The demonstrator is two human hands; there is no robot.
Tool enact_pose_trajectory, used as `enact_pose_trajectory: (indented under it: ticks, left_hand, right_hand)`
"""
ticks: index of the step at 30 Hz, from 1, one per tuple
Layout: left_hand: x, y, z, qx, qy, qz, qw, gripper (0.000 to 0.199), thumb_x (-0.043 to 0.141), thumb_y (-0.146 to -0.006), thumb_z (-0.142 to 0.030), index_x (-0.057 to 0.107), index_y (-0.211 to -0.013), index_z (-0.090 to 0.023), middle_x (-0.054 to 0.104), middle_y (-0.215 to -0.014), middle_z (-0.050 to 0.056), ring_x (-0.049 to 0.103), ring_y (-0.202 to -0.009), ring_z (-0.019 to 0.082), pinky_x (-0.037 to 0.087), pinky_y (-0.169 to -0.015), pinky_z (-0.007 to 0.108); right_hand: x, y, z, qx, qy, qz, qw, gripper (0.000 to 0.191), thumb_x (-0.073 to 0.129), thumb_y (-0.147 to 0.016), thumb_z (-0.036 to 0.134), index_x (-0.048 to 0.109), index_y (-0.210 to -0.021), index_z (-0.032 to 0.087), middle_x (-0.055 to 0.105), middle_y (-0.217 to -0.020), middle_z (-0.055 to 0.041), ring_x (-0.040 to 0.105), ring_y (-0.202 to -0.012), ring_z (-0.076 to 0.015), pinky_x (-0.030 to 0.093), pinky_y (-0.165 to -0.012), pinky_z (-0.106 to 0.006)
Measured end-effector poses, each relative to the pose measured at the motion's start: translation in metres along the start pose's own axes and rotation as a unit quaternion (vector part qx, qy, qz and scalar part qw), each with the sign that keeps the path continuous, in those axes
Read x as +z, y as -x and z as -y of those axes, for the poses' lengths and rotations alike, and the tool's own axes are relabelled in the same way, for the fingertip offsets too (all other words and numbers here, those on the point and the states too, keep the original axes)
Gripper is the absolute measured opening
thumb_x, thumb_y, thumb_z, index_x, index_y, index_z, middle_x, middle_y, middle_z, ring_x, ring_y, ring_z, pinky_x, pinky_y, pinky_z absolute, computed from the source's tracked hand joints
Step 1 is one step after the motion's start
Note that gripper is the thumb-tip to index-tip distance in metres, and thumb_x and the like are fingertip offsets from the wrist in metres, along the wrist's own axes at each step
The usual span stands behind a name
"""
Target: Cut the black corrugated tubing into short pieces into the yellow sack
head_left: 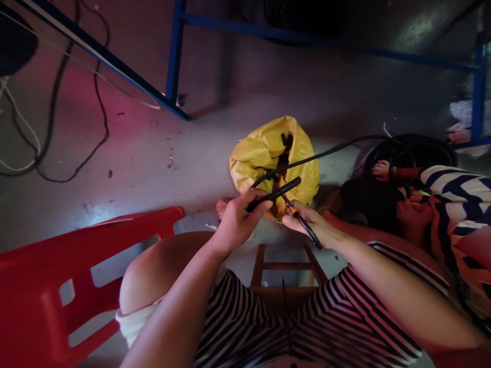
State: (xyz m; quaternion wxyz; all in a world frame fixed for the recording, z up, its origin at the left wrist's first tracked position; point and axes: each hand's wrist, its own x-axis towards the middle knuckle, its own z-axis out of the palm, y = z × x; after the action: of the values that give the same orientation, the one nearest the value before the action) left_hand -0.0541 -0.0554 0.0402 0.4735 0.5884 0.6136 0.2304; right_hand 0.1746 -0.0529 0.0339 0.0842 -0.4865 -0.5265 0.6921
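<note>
My left hand (245,214) is closed around a black corrugated tube (288,187), whose free end points up and right. A long black hose (326,152) runs from beside my left fingers across to a coil on the right. In my right hand (312,223) is a scissors-like hand tool (307,230) with black and orange handles; its jaws are at the corrugated tube, but I cannot tell whether they are closed on it. Below both hands stands a yellow bag (249,158) with its mouth open and short black pieces (284,139) inside.
A red plastic stool (95,235) stands at left and a wooden stool (287,266) between my legs. Blue metal frames (174,56) cross the back. Dark cables (102,102) lie on the floor at left. At right, another person's hand (381,169) rests by the black coil (433,145).
</note>
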Motion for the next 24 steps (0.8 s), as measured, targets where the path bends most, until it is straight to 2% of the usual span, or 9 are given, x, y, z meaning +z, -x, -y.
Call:
enact_pose_trajectory:
  ticks: [6, 11, 15, 19, 24]
  left_hand:
    - [-0.001, -0.001, -0.002, -0.005, -0.007, 0.021, 1.000, 0.028, 0.057, -0.096, -0.044, 0.070, -0.104, -0.020, 0.078, -0.096, 0.005, 0.070, -0.087, 0.022, 0.050, -0.084, 0.036]
    - [-0.003, -0.002, -0.001, -0.021, -0.010, 0.025, 0.999, 0.030, 0.057, -0.095, -0.043, 0.071, -0.107, -0.020, 0.078, -0.097, 0.005, 0.070, -0.090, 0.022, 0.050, -0.086, 0.036]
    - [-0.007, -0.003, 0.002, -0.028, -0.007, 0.033, 0.999, 0.032, 0.056, -0.096, -0.045, 0.072, -0.110, -0.021, 0.078, -0.102, 0.006, 0.070, -0.094, 0.023, 0.049, -0.088, 0.036]
    - [-0.010, -0.004, 0.005, -0.025, 0.008, 0.044, 0.999, 0.035, 0.056, -0.095, -0.045, 0.072, -0.112, -0.019, 0.079, -0.106, 0.008, 0.071, -0.100, 0.025, 0.050, -0.093, 0.038]
    - [-0.010, -0.003, 0.006, -0.035, -0.002, 0.049, 0.998, 0.035, 0.056, -0.095, -0.045, 0.073, -0.111, -0.019, 0.079, -0.103, 0.008, 0.072, -0.097, 0.026, 0.051, -0.090, 0.037]
  right_hand:
    - [0.004, -0.001, -0.002, 0.006, 0.022, -0.024, 0.999, 0.058, 0.056, -0.091, 0.078, 0.057, -0.098, 0.020, 0.056, -0.084, -0.0008, 0.052, -0.080, -0.0188, 0.041, -0.073, -0.030]
    - [0.008, -0.001, -0.005, 0.004, 0.074, -0.049, 0.996, 0.063, 0.049, -0.091, 0.082, 0.051, -0.082, 0.020, 0.046, -0.072, 0.0019, 0.043, -0.068, -0.0150, 0.031, -0.061, -0.027]
    - [0.009, -0.002, -0.005, -0.001, 0.087, -0.053, 0.995, 0.066, 0.047, -0.088, 0.086, 0.047, -0.075, 0.021, 0.042, -0.067, 0.0026, 0.038, -0.064, -0.0134, 0.027, -0.058, -0.027]
    - [0.010, -0.003, -0.006, 0.009, 0.074, -0.052, 0.996, 0.070, 0.048, -0.084, 0.089, 0.049, -0.072, 0.021, 0.046, -0.061, 0.0015, 0.041, -0.060, -0.0137, 0.027, -0.056, -0.027]
    - [0.011, -0.004, -0.007, 0.014, 0.060, -0.050, 0.997, 0.071, 0.051, -0.081, 0.091, 0.049, -0.069, 0.021, 0.050, -0.056, 0.0001, 0.045, -0.056, -0.0143, 0.028, -0.054, -0.027]
